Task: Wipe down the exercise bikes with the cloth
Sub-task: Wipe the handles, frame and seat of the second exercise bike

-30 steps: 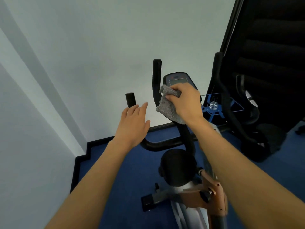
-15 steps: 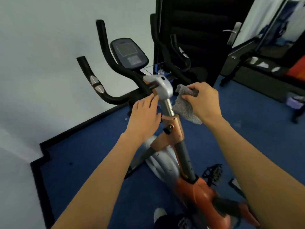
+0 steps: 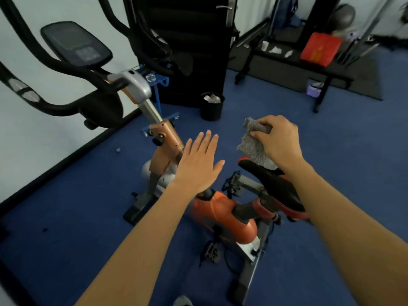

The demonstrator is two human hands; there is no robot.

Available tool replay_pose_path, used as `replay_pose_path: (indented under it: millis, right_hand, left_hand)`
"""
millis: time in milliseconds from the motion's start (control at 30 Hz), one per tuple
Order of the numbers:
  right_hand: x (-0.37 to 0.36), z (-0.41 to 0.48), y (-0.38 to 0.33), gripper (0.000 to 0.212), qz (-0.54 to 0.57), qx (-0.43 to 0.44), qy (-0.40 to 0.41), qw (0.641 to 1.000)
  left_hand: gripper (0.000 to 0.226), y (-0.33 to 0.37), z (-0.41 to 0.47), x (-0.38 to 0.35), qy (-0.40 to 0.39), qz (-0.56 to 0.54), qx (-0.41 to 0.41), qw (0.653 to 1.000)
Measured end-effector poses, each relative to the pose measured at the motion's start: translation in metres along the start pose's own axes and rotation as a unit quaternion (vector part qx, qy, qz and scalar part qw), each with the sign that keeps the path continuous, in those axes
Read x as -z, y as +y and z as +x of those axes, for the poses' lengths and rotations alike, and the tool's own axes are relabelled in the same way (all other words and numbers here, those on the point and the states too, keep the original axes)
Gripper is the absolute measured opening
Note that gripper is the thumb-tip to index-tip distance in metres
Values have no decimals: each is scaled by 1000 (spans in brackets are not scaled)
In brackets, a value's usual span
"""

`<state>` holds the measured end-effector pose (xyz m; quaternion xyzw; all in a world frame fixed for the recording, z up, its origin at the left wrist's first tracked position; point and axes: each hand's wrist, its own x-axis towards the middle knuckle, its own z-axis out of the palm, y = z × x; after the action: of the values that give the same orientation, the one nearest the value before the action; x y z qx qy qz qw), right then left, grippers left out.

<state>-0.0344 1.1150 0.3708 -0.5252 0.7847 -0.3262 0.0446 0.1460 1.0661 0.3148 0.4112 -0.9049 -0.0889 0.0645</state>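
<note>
An orange and silver exercise bike (image 3: 223, 215) stands on the blue floor below me. Its black handlebars and console (image 3: 75, 44) are at the upper left, and its black and red saddle (image 3: 271, 184) is at centre right. My right hand (image 3: 278, 143) grips a grey cloth (image 3: 254, 146), which hangs just above the front tip of the saddle. My left hand (image 3: 199, 163) is flat and open with fingers together, hovering over the bike's frame below the copper stem (image 3: 167, 144), touching nothing.
A second black machine (image 3: 183, 40) stands behind the bike. A black waste bin (image 3: 210, 106) sits on the floor beyond it. A black bench (image 3: 293, 60) with a red bag (image 3: 320, 49) and small items is at the upper right.
My view swung down and right from the console to the saddle. My right hand carried the cloth from the stem towards the saddle, and my left hand came off the stem.
</note>
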Motion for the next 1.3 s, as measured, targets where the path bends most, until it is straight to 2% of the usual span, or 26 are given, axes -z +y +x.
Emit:
replay_pose_path:
  millis: [267, 400, 567, 733, 900, 1067, 1300]
  right_hand:
    - [66, -33, 106, 19, 13, -25, 4, 1000]
    - [89, -43, 159, 19, 8, -12, -27, 1000]
    - [88, -47, 192, 20, 8, 11, -78, 997]
    - [74, -46, 200, 21, 12, 21, -120, 993]
    - [56, -46, 209, 23, 14, 14, -127, 992]
    - [44, -52, 211, 23, 25, 16, -139, 990]
    - [36, -49, 208, 23, 44, 47, -154, 986]
  left_hand:
    - [66, 117, 7, -43, 1, 8, -7, 1000]
    - [64, 176, 6, -70, 3, -27, 37, 999]
    - [67, 213, -5, -93, 2, -66, 95, 993]
    - [67, 212, -10, -109, -20, -77, 137, 987]
    - [65, 200, 3, -123, -29, -87, 129, 987]
    - [62, 188, 4, -134, -17, -88, 123, 988]
    - [60, 169, 16, -133, -5, -106, 163, 981]
